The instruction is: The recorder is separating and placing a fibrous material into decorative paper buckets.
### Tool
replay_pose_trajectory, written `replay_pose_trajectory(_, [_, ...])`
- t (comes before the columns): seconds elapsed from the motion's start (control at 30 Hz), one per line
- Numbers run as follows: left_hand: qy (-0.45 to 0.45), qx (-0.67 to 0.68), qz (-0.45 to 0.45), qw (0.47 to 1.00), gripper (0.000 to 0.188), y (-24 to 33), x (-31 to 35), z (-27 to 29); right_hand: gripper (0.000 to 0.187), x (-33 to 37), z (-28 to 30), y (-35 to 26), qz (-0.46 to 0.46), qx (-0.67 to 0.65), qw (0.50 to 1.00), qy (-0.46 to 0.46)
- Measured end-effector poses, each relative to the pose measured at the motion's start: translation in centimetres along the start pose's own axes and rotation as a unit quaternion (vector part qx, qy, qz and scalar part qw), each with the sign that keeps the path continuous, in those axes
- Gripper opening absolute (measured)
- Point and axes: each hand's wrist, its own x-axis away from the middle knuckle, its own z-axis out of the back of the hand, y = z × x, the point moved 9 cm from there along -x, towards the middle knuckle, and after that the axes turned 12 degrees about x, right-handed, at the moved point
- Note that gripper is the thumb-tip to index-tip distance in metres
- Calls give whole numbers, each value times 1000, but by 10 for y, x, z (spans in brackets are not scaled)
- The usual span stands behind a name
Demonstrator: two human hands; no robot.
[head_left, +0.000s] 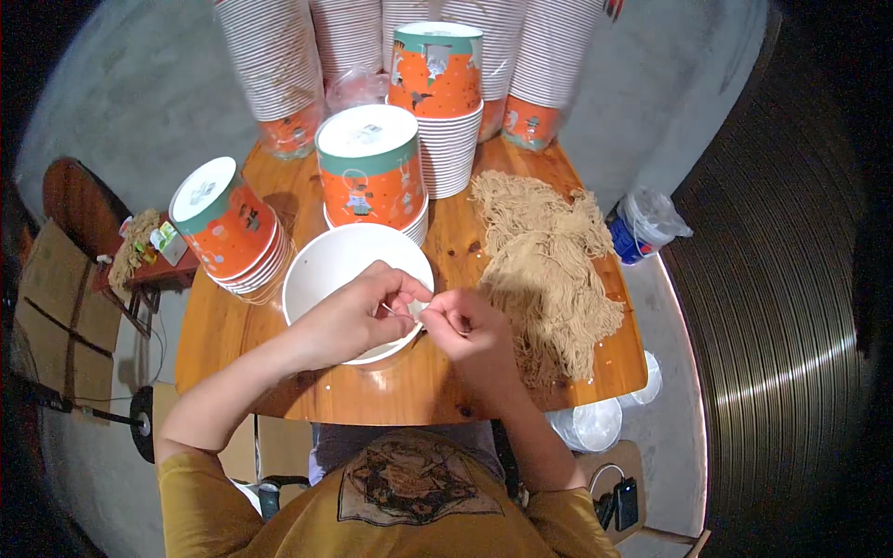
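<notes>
On the small wooden table (307, 391) I watched both hands pinch a thin string over the white bowl (321, 265), left hand (358, 316) and right hand (465, 330) closed tight on it; at three o'clock the yarn pile (549, 270) lay close enough, I judged, to snag.

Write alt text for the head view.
Both hands, left hand and right hand, pinch a thin string at the rim of a white paper bucket on a wooden table. Tan string bundles lie right; stacked orange buckets stand behind.
</notes>
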Motion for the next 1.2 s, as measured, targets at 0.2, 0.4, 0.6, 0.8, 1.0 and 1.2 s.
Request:
replay_pose_trajectory(0.2, [16,-99,-58,993,14,6,0,1,8,1,-4,8,-76,-40,996,-29])
replay_pose_trajectory(0.4, [89,-184,-153,967,9,24,8,-4,8,2,4,-6,-56,21,998,-1])
replay_pose_trajectory(0.6, [112,-137,-109,978,8,15,11,0,11,7,5,-21,35,95,994,48])
replay_pose_trajectory(0.8, [104,-75,-112,985,8,6,7,1,14,12,6,-27,69,130,988,52])
replay_pose_trajectory(1.0, [76,25,-93,992,13,2,2,-1,9,14,3,-8,-1,36,998,55])
replay_pose_trajectory(1.2, [31,116,-56,991,25,-2,-2,-4,7,14,-7,20,-148,-66,987,5])
